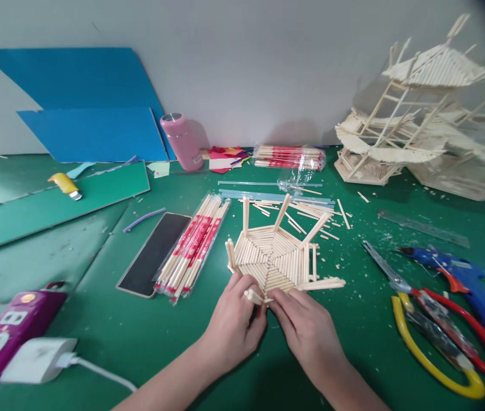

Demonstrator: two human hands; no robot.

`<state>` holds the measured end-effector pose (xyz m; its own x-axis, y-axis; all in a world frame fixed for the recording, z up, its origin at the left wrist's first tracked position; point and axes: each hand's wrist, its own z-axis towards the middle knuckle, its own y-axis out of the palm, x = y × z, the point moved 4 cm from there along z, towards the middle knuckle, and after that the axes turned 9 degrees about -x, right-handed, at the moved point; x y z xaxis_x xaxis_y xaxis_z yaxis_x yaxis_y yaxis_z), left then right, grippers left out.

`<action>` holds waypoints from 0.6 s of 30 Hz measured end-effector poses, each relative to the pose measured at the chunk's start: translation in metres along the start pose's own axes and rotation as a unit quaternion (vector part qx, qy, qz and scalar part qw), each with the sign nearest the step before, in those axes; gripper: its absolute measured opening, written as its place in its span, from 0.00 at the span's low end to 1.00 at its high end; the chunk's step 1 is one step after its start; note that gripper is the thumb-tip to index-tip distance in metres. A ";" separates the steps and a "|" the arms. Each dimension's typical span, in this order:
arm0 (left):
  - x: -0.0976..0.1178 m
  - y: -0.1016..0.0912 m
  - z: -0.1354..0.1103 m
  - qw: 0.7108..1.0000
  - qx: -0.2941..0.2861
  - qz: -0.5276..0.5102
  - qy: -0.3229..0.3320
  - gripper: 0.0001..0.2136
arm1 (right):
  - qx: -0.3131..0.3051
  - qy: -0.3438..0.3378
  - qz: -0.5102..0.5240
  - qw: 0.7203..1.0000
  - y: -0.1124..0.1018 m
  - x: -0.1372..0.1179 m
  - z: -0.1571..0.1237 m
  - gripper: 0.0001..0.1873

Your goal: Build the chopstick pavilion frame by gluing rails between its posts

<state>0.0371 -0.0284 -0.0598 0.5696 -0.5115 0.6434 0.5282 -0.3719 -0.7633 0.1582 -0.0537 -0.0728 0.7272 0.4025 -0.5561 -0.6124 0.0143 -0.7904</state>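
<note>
A hexagonal base (268, 257) made of wooden sticks lies on the green table, with short stick posts standing up round its rim. At its near edge, my left hand (236, 317) has its fingers closed around the foot of a near post (254, 296). Close beside it, my right hand (304, 319) pinches at the same near edge, just right of that post. Whatever small piece lies between the right fingertips is hidden. Another post (323, 283) leans outward on the right side.
Packed chopsticks (195, 245) and a phone (154, 254) lie to the left. Scissors (435, 325) and a blue glue gun (469, 279) lie to the right. Behind stand a pink flask (183, 142) and a stick pagoda model (422, 120). A purple power strip (15, 328) sits front left.
</note>
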 end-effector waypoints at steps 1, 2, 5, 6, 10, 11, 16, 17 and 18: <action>0.000 0.000 0.000 1.000 -0.002 0.000 0.001 0.06 | -0.002 0.000 0.001 1.000 0.000 0.000 0.000 0.12; 0.000 0.000 0.000 1.000 -0.004 0.000 0.003 0.06 | -0.005 0.001 0.003 1.000 0.000 0.000 0.000 0.12; 0.000 -0.001 -0.001 1.000 -0.010 0.000 0.006 0.06 | -0.011 0.005 0.005 1.000 0.000 0.000 0.001 0.11; 0.000 -0.001 -0.001 1.000 -0.011 0.000 0.006 0.06 | -0.012 0.005 0.006 1.000 0.000 0.000 0.001 0.12; -0.001 -0.002 0.000 1.000 -0.018 0.002 0.009 0.06 | -0.014 -0.001 0.008 1.000 -0.002 0.000 0.001 0.12; -0.001 -0.003 0.000 1.000 -0.020 0.002 0.010 0.06 | -0.014 -0.003 0.009 1.000 -0.002 0.000 0.000 0.12; -0.001 -0.002 0.001 1.000 -0.025 0.009 0.011 0.06 | -0.013 -0.004 0.018 1.000 -0.002 0.000 0.000 0.11; -0.001 -0.002 0.001 1.000 -0.027 0.011 0.010 0.06 | -0.011 -0.005 0.020 1.000 -0.002 0.001 0.000 0.11; -0.001 -0.002 0.001 0.999 -0.028 0.013 0.009 0.06 | -0.008 -0.007 0.023 1.000 -0.002 0.001 -0.001 0.11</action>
<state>0.0357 -0.0260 -0.0589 0.5708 -0.5352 0.6227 0.4767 -0.4015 -0.7820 0.1601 -0.0540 -0.0721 0.6942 0.4155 -0.5877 -0.6393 -0.0192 -0.7687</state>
